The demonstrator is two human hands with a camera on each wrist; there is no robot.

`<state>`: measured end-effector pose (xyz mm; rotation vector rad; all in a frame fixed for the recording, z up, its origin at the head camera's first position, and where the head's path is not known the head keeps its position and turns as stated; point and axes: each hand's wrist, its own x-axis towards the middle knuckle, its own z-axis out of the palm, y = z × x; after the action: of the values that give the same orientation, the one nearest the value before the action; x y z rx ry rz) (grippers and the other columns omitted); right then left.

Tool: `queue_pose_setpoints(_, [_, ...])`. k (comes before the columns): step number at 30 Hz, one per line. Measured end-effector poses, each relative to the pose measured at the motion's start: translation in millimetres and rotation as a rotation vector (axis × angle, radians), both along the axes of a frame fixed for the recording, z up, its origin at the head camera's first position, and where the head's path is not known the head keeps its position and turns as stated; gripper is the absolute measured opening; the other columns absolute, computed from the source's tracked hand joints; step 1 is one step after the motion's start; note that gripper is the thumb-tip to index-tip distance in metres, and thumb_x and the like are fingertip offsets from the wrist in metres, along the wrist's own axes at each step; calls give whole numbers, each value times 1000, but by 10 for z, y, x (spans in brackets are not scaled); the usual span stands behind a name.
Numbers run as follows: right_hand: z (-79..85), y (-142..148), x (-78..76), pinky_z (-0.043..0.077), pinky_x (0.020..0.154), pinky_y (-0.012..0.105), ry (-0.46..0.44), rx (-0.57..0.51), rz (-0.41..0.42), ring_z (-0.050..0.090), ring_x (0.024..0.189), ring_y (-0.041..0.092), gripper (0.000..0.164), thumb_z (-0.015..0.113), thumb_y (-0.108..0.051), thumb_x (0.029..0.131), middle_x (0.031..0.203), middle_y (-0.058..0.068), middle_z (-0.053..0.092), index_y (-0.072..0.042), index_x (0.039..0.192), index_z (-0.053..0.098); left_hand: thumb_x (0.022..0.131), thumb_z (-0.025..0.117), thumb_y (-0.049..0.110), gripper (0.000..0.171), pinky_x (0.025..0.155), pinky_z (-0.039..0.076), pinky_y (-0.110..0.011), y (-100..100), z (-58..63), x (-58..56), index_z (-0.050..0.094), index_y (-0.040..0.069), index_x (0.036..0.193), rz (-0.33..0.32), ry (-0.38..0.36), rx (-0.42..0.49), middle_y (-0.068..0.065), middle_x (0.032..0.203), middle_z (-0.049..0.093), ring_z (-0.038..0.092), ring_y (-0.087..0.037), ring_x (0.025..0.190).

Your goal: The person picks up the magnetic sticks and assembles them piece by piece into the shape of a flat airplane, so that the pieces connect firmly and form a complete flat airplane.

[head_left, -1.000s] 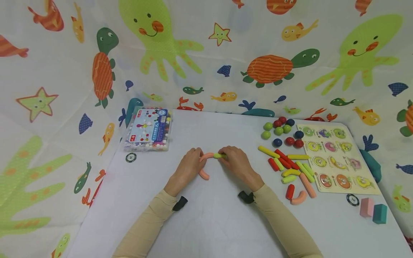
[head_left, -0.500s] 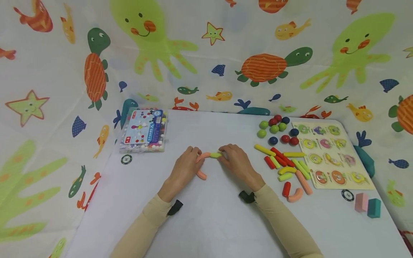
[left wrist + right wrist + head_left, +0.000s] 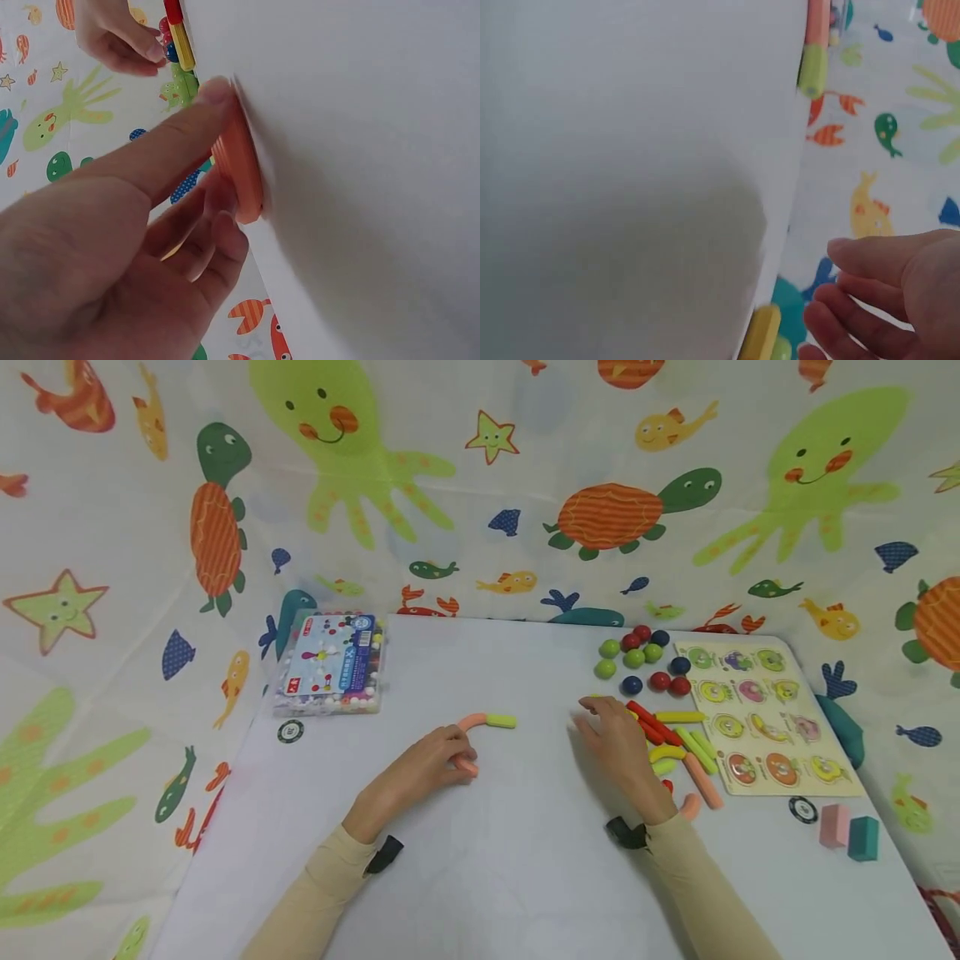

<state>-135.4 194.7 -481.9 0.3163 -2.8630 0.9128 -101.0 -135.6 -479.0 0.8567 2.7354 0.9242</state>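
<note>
My left hand (image 3: pixel 429 767) pinches a curved salmon-orange stick (image 3: pixel 465 767) lying on the table. In the left wrist view the thumb lies at one end of this curved stick (image 3: pixel 241 169), and the fingers are beside it. Above that hand, a second curved salmon stick (image 3: pixel 472 721) meets a short lime-green stick (image 3: pixel 501 721) end to end. My right hand (image 3: pixel 618 752) hovers left of the pile of coloured sticks, its fingers loosely bent and nothing between them. It partly hides some sticks; in the right wrist view a yellow stick (image 3: pixel 761 332) lies beyond the fingers (image 3: pixel 866 322).
Red sticks (image 3: pixel 658 725), a yellow stick (image 3: pixel 680 717) and a salmon stick (image 3: pixel 702 780) lie at right. Behind them are green, red and blue balls (image 3: pixel 633 657). A picture board (image 3: pixel 772 718), two blocks (image 3: pixel 835 825) and a clear box of beads (image 3: pixel 330 664) stand around.
My right hand has let go of the lime-green stick and moved right towards the pile. My left hand has shifted from the upper curved stick down to the lower one. The view has shifted slightly.
</note>
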Motion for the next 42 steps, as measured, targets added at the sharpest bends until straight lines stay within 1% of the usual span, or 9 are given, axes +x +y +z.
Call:
queue_pose_setpoints(4, [15,168,64,54,84,49,64,18,-64,60,97,32,32,71,-15,95,112,19,66,0,123,67,86,82,19,21,91,53,-36,-4,3,-6,77,11,104,-8,11,-34,1,108,65,58,-15,99])
queue_pose_setpoints(7, [10,262,106,53,83,49,79,54,-103,59,95,32,30,72,-14,94,108,19,65,1,119,68,85,82,18,19,91,53,-36,-3,-5,-15,77,11,102,-11,22,-35,0,107,66,58,-16,99])
queue_pose_setpoints(12, [9,370,179,52,87,52,25,111,-145,57,97,34,29,73,-13,93,107,20,64,3,117,68,84,83,18,19,91,53,-37,3,-29,-23,78,10,102,-13,43,-31,-2,109,67,60,-17,100])
queue_pose_setpoints(17, [0,415,212,52,86,50,-29,180,-162,57,94,33,30,76,-16,91,103,18,65,2,114,70,86,82,19,20,93,53,-38,12,-49,-29,78,11,103,0,18,-26,-2,111,66,60,-17,103])
queue_pose_setpoints(23, [-4,404,192,52,81,49,-17,226,-156,58,89,34,29,78,-15,89,100,20,66,2,111,71,85,82,19,20,93,53,-38,11,-46,-39,78,12,104,23,9,-32,-1,111,66,60,-17,103])
queue_pose_setpoints(26, [9,388,191,52,79,48,-43,232,-146,59,86,32,30,79,-16,88,97,18,67,1,111,71,85,83,19,20,92,53,-38,10,-46,-50,78,12,103,24,13,-31,-1,109,66,60,-17,102])
queue_pose_setpoints(32, [33,333,206,54,87,50,-154,186,-95,60,94,32,35,78,-17,89,106,18,67,-2,119,68,85,83,19,20,91,53,-37,7,-33,-62,78,12,102,31,15,-34,-1,107,66,60,-17,101])
queue_pose_setpoints(37, [35,249,185,55,90,51,-154,168,-26,62,97,32,34,77,-10,89,108,17,69,-2,121,66,85,82,19,20,91,53,-38,13,-36,-62,78,11,103,28,13,-35,-1,108,66,60,-17,101])
queue_pose_setpoints(42, [48,20,174,57,88,47,-138,156,56,65,94,29,31,77,-8,89,105,15,72,-2,118,69,86,81,21,20,92,53,-37,11,-39,-58,78,12,104,32,1,-42,-1,109,65,60,-16,103])
